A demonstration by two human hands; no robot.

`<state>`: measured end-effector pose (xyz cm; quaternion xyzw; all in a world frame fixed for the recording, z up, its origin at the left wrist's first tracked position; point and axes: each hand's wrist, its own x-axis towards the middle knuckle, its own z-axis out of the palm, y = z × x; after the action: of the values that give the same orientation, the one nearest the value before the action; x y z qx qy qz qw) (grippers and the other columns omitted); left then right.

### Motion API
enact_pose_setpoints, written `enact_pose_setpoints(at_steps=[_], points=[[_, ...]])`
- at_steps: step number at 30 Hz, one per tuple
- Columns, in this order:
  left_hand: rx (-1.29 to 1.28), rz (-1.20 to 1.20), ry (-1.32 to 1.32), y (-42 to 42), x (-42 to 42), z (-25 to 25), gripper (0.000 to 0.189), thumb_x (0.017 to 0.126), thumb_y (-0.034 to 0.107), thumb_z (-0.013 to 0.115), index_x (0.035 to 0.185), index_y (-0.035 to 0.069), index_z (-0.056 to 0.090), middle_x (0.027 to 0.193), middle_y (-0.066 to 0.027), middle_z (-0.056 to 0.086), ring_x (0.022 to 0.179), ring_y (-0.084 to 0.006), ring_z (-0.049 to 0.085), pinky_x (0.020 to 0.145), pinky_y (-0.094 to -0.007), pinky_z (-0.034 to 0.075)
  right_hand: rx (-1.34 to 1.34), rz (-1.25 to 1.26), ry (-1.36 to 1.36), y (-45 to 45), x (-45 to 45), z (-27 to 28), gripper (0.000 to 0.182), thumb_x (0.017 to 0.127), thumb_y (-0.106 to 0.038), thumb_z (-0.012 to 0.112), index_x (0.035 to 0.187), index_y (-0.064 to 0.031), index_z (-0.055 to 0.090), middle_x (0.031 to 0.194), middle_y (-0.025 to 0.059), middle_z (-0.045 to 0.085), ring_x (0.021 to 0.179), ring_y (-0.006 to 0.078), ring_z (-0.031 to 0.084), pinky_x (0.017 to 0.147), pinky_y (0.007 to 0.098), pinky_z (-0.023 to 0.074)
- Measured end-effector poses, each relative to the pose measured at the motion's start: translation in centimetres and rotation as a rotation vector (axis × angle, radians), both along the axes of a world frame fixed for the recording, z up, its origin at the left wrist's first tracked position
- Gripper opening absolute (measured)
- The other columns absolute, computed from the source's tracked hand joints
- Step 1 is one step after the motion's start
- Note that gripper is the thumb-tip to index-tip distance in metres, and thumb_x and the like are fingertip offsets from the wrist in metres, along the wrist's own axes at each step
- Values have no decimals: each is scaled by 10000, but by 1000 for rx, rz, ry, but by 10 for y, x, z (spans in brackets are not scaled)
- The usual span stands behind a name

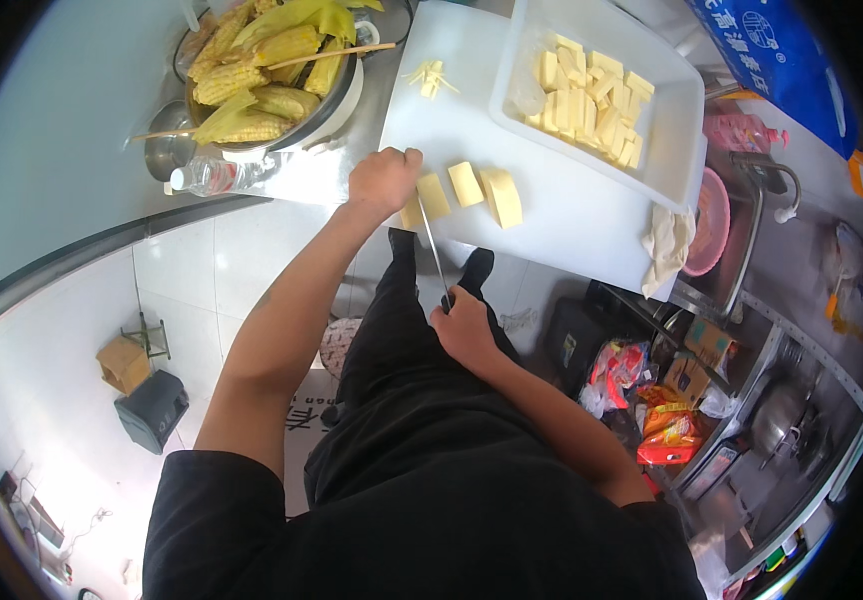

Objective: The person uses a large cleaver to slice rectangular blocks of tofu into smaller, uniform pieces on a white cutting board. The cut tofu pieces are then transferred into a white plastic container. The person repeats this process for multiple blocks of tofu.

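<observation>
My right hand [465,326] grips the dark handle of a kitchen knife [433,244], its long blade pointing away from me. The blade stands edge-up across a pale yellow, tofu-like block [433,195] near the front edge of a white cutting board [574,217]. My left hand [386,180] is curled at the blade's far end, against the block; what its fingers hold is hidden. To the right of the knife lie a smaller piece [465,184] and a thicker piece [502,198]. Thin trimmings [430,79] lie farther back. A translucent plastic tub [596,169] holds many cut pieces [589,105].
At back left, a pot [341,101] is heaped with corn cobs [289,49], near a plastic bottle [210,176]. A cloth [668,244] hangs at the board's right corner, beside a pink basin [709,225] and a faucet [788,210]. Below right are shelves with packages [668,427].
</observation>
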<state>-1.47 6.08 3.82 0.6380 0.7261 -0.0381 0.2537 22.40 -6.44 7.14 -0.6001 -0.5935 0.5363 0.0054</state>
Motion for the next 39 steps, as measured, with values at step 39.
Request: enact_pose_setpoints(at_steps=[39], points=[[-116,450,-212,27,6,32,621,1017,452,355,962,-17,758,1041,-304,736,1011,-473,704,956,-519,550,109,34,50,24,15,2,180,868,-133,654,886,45,635,839,286,698,881,502,681,787,547,545]])
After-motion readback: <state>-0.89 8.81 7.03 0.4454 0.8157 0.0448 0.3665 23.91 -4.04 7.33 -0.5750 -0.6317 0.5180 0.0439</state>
